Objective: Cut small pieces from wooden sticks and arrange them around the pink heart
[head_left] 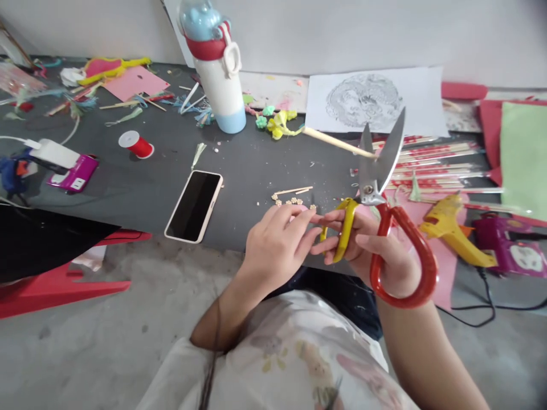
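My right hand [384, 256] has its fingers through the handles of a large pair of scissors [372, 191], one loop yellow and one red. The blades point up and stand apart. A pale wooden stick [333, 140] appears to run up to the blades; whether it lies between or behind them I cannot tell. My left hand [276, 242] has bent fingers that meet the right fingertips beside the yellow loop. Anything pinched there is too small to make out. Just beyond the left fingers lie small beige flower-shaped pieces [294, 201] and short cut stick bits [293, 189].
A phone [194, 206] lies left, near a red thread spool [137, 144]. Behind stand a bottle [217, 74] and a yellow flower [282, 124]. A dragon print [370, 99] leans at the wall. Rightward are wrapped sticks [440, 165], a yellow glue gun [459, 230] and a purple power strip [508, 245].
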Demonstrator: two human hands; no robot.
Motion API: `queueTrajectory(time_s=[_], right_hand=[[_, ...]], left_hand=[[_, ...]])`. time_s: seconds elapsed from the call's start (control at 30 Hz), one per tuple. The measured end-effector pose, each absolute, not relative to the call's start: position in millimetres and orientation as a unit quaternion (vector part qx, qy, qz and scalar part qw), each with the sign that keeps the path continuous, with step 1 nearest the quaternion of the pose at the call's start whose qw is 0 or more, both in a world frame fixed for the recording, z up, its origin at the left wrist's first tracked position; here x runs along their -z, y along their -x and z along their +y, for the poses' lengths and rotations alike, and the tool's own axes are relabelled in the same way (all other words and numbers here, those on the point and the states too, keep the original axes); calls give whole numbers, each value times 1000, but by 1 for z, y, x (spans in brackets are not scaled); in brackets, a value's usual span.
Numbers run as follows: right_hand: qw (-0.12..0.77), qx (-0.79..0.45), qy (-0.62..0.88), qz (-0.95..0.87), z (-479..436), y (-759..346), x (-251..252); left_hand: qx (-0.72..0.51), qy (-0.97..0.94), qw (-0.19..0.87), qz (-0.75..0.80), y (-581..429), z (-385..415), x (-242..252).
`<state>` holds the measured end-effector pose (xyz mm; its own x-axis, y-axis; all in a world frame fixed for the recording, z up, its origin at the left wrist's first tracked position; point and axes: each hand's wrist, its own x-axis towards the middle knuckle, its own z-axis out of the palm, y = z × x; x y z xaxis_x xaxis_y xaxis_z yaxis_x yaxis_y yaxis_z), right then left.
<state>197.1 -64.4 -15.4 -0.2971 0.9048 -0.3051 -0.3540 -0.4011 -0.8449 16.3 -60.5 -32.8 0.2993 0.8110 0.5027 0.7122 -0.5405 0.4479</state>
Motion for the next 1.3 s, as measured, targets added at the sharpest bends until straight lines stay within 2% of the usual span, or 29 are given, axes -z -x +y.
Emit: queueTrajectory(time_s=[0.13, 0.43, 0.6, 0.73, 0.83, 1.03, 1.13, 1.3], right_hand=[[424, -737, 405, -336, -74, -198, 14], [468, -726, 401, -305, -80, -203, 16], [513, -692, 415, -293, -66, -209, 19], [532, -677, 434, -263, -57, -209, 19], [542, -668, 449, -241, -54, -205, 18], [559, -632, 472, -257, -54, -205, 26], [567, -617, 467, -282, -53, -215, 32], [596, -596, 480, -243, -52, -223, 33]], left_hand=[[-342, -813, 74, 465, -21, -55, 36], [-457, -790, 83, 400, -33, -57, 45], [-514, -745, 202, 374, -32, -73, 35], [-454, -759, 313, 346, -36, -90, 29], [-418, -778, 351, 310, -46, -97, 31], [-460, -768, 350, 276, -60, -96, 37], [-499, -727, 336, 330, -53, -93, 37], [-581, -636, 247, 444, -37, -81, 40]])
